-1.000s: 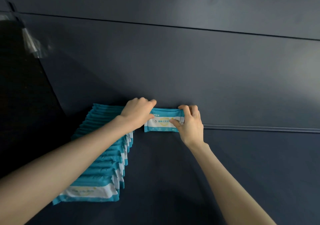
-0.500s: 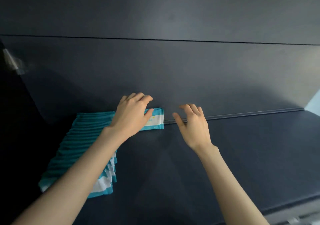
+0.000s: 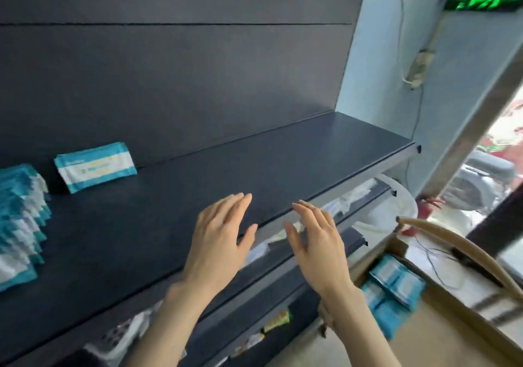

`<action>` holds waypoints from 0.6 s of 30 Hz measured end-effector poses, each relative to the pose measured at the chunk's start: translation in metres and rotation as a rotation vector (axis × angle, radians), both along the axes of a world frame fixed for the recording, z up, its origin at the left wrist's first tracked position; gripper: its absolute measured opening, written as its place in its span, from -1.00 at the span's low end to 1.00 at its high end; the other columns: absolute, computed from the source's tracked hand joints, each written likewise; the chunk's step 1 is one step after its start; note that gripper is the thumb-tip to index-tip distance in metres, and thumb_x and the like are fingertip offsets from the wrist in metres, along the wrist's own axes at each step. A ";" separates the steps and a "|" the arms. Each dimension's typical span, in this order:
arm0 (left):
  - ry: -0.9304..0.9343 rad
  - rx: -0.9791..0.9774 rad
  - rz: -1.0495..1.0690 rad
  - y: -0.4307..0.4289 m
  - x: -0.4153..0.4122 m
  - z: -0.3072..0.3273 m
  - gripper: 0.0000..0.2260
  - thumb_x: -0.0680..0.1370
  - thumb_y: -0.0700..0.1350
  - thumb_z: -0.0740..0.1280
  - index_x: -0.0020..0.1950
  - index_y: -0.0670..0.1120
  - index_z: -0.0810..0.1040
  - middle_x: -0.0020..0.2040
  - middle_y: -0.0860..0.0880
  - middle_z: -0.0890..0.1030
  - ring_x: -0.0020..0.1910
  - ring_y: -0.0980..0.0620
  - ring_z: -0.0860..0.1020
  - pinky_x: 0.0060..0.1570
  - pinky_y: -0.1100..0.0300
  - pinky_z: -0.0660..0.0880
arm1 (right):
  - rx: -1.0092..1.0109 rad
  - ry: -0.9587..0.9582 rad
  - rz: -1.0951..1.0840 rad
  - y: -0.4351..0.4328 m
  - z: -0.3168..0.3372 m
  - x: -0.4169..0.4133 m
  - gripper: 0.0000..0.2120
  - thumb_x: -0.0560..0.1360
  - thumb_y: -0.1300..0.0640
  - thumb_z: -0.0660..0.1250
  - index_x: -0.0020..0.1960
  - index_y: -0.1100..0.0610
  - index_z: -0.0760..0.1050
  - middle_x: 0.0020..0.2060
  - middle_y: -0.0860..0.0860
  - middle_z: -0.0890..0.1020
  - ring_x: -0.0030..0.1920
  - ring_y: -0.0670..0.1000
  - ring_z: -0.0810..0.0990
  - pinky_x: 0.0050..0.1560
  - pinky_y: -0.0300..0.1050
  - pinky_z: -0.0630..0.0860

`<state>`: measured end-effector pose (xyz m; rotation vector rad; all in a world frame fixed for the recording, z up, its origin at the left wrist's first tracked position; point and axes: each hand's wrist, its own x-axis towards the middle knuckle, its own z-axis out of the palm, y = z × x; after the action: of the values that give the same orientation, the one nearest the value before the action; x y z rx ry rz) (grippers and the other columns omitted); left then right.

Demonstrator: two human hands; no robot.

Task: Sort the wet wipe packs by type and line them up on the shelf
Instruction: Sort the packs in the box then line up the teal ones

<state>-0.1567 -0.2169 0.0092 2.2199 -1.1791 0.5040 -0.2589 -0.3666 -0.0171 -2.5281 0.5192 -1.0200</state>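
Observation:
A single teal-and-white wet wipe pack (image 3: 94, 166) stands on edge against the back panel of the dark shelf (image 3: 254, 165). To its left a row of several like packs (image 3: 19, 219) runs toward the front edge. My left hand (image 3: 223, 239) hovers over the shelf's front part with straight fingers and holds nothing. My right hand (image 3: 317, 242) hangs beside it past the shelf's front edge, fingers spread and empty. More blue wipe packs (image 3: 393, 284) lie in a cardboard box at the lower right.
Lower shelves (image 3: 283, 270) hold assorted small goods. A cardboard box (image 3: 396, 247) and a tan curved handle (image 3: 452, 242) are at the right. A white basin (image 3: 404, 196) sits beyond the shelf end. A light blue wall and a doorway lie further right.
Both hands have let go of the single pack and pulled back toward the shelf's front. My view has swung right, bringing the box and the doorway into sight.

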 end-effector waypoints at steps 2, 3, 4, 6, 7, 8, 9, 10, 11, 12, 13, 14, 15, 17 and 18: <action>0.073 0.019 -0.059 -0.025 -0.045 -0.024 -0.56 0.53 0.06 0.16 0.31 -0.13 0.49 0.24 -0.04 0.56 0.22 0.00 0.49 0.23 0.13 0.37 | 0.019 0.060 -0.050 -0.018 -0.019 -0.055 -0.68 0.53 0.05 0.33 0.26 0.10 0.49 0.21 0.01 0.57 0.22 0.05 0.47 0.17 -0.03 0.47; 0.118 0.033 -0.087 -0.039 -0.069 -0.037 -0.57 0.52 0.06 0.18 0.30 -0.13 0.50 0.23 -0.04 0.57 0.22 0.00 0.50 0.24 0.14 0.37 | 0.024 0.094 -0.073 -0.027 -0.030 -0.083 -0.68 0.54 0.04 0.32 0.26 0.09 0.49 0.21 0.01 0.56 0.21 0.05 0.47 0.17 -0.03 0.48; 0.158 0.051 -0.116 -0.052 -0.092 -0.050 -0.57 0.52 0.06 0.20 0.29 -0.13 0.51 0.22 -0.05 0.57 0.21 0.01 0.50 0.24 0.16 0.36 | 0.034 0.130 -0.098 -0.035 -0.040 -0.111 -0.68 0.54 0.03 0.31 0.26 0.08 0.49 0.21 0.00 0.56 0.21 0.04 0.48 0.16 -0.03 0.48; 0.234 0.089 -0.180 -0.076 -0.136 -0.075 -0.57 0.51 0.06 0.18 0.28 -0.13 0.52 0.20 -0.05 0.59 0.20 0.04 0.47 0.24 0.18 0.31 | 0.068 0.195 -0.152 -0.049 -0.062 -0.162 -0.69 0.56 0.00 0.27 0.25 0.08 0.49 0.20 0.00 0.57 0.18 0.04 0.50 0.13 -0.02 0.52; 0.266 0.112 -0.211 -0.086 -0.155 -0.086 -0.57 0.50 0.06 0.18 0.27 -0.13 0.52 0.18 -0.05 0.59 0.19 0.06 0.45 0.23 0.18 0.27 | 0.091 0.220 -0.180 -0.054 -0.071 -0.185 -0.69 0.57 -0.04 0.23 0.22 0.09 0.50 0.18 0.01 0.58 0.16 0.06 0.51 0.10 -0.02 0.55; 0.291 0.139 -0.237 -0.096 -0.174 -0.096 -0.56 0.49 0.06 0.17 0.27 -0.12 0.52 0.18 -0.04 0.59 0.18 0.06 0.45 0.22 0.18 0.25 | 0.116 0.246 -0.210 -0.059 -0.080 -0.206 -0.67 0.58 -0.07 0.19 0.20 0.10 0.52 0.15 0.02 0.59 0.12 0.07 0.54 0.07 -0.02 0.57; 0.313 0.171 -0.260 -0.105 -0.191 -0.106 -0.56 0.49 0.07 0.16 0.27 -0.11 0.52 0.18 -0.03 0.59 0.18 0.04 0.47 0.22 0.17 0.27 | 0.137 0.271 -0.243 -0.063 -0.088 -0.227 -0.67 0.57 -0.07 0.19 0.18 0.10 0.53 0.13 0.03 0.61 0.09 0.09 0.55 0.04 -0.02 0.58; 0.331 0.209 -0.280 -0.112 -0.206 -0.113 -0.55 0.49 0.08 0.15 0.27 -0.10 0.52 0.18 -0.01 0.59 0.17 0.03 0.50 0.23 0.16 0.32 | 0.153 0.295 -0.278 -0.067 -0.096 -0.245 -0.69 0.54 -0.04 0.24 0.17 0.11 0.54 0.11 0.03 0.62 0.07 0.10 0.57 0.02 -0.02 0.59; 0.345 0.250 -0.299 -0.120 -0.220 -0.121 -0.54 0.49 0.10 0.13 0.28 -0.09 0.52 0.18 0.00 0.58 0.17 0.01 0.53 0.22 0.13 0.38 | 0.170 0.321 -0.313 -0.072 -0.103 -0.263 -0.72 0.51 0.01 0.30 0.17 0.11 0.54 0.11 0.04 0.62 0.07 0.11 0.57 0.02 -0.02 0.59; 0.354 0.289 -0.319 -0.127 -0.231 -0.127 -0.53 0.49 0.11 0.12 0.28 -0.09 0.52 0.19 0.00 0.58 0.17 0.00 0.54 0.21 0.10 0.39 | 0.191 0.349 -0.346 -0.076 -0.110 -0.278 -0.72 0.49 0.06 0.36 0.17 0.12 0.55 0.11 0.05 0.63 0.08 0.12 0.58 0.02 -0.01 0.59; 0.361 0.325 -0.341 -0.134 -0.240 -0.133 -0.52 0.50 0.12 0.11 0.29 -0.08 0.51 0.19 0.00 0.58 0.18 0.00 0.53 0.21 0.07 0.38 | 0.217 0.375 -0.377 -0.080 -0.115 -0.291 -0.71 0.48 0.08 0.40 0.17 0.13 0.55 0.12 0.06 0.62 0.09 0.12 0.58 0.03 0.00 0.57; 0.365 0.355 -0.364 -0.142 -0.247 -0.138 -0.52 0.50 0.12 0.10 0.31 -0.08 0.49 0.21 0.00 0.57 0.19 0.00 0.52 0.22 0.08 0.35 | 0.241 0.391 -0.407 -0.085 -0.118 -0.302 -0.70 0.46 0.09 0.42 0.17 0.13 0.56 0.12 0.06 0.62 0.09 0.13 0.59 0.04 0.00 0.56; 0.371 0.378 -0.383 -0.151 -0.252 -0.141 -0.52 0.51 0.13 0.11 0.33 -0.07 0.47 0.22 0.00 0.55 0.22 0.01 0.50 0.24 0.09 0.32 | 0.260 0.397 -0.433 -0.090 -0.121 -0.310 -0.69 0.45 0.10 0.43 0.17 0.14 0.56 0.11 0.07 0.63 0.09 0.13 0.59 0.04 0.00 0.56; 0.385 0.399 -0.415 -0.172 -0.256 -0.146 -0.51 0.51 0.13 0.11 0.35 -0.06 0.46 0.23 0.01 0.54 0.23 0.02 0.48 0.24 0.12 0.27 | 0.280 0.391 -0.478 -0.104 -0.128 -0.321 -0.69 0.43 0.11 0.46 0.14 0.16 0.57 0.08 0.07 0.64 0.06 0.11 0.61 0.02 -0.03 0.56; 0.387 0.402 -0.425 -0.182 -0.257 -0.147 -0.52 0.51 0.12 0.11 0.34 -0.06 0.46 0.23 0.01 0.54 0.23 0.02 0.47 0.22 0.13 0.26 | 0.288 0.383 -0.498 -0.112 -0.131 -0.323 -0.69 0.42 0.12 0.47 0.13 0.17 0.58 0.07 0.07 0.64 0.05 0.11 0.61 0.02 -0.05 0.55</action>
<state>-0.4137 -0.3989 -0.1379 2.1480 -1.5712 -0.3487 -0.5820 -0.4785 -0.1483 -2.3802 1.3507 -0.5393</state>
